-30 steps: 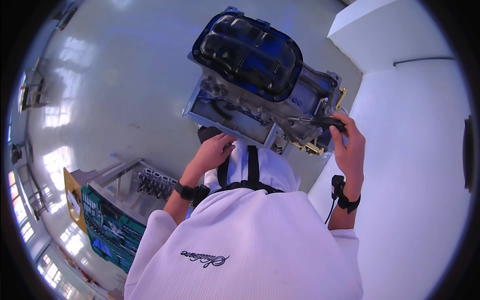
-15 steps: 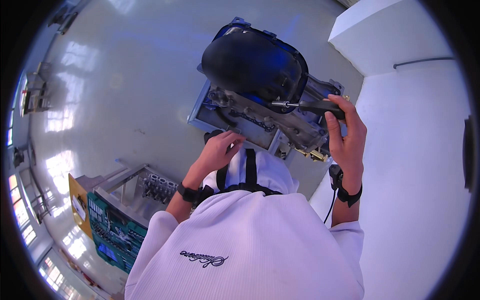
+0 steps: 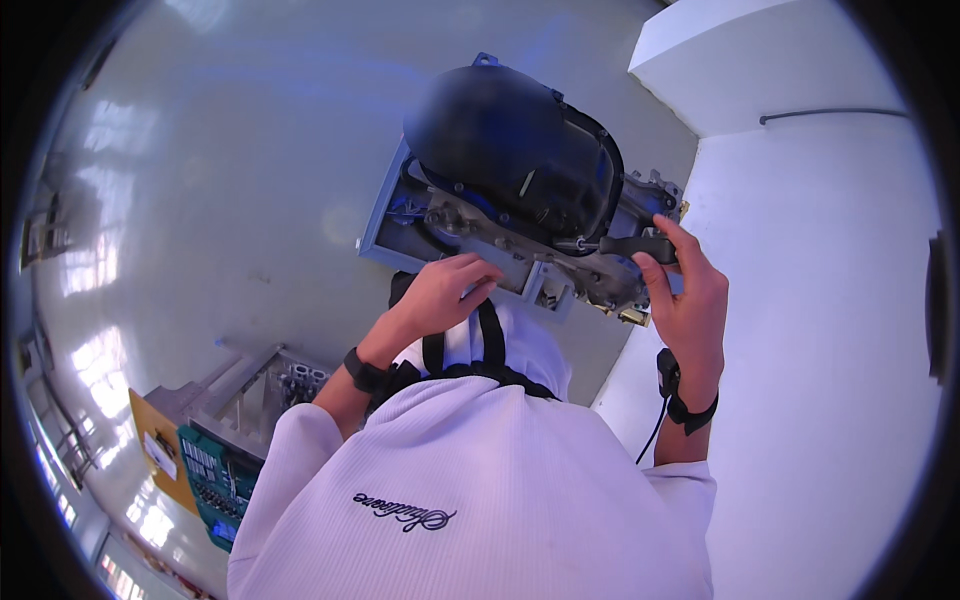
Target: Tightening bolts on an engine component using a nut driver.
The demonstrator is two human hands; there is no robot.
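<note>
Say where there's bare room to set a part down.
Bare grey floor lies left of the engine stand, above the green tool case in view. Crowding runs along the near side of the engine: the right hand holds a black-handled driver at the rim of the dark pan, with the left hand near the stand.

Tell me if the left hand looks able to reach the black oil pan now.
Likely yes: the left hand looks empty and close to the oil pan, with nothing seen blocking the way. The black-handled driver in the right hand is off to the right.
</note>
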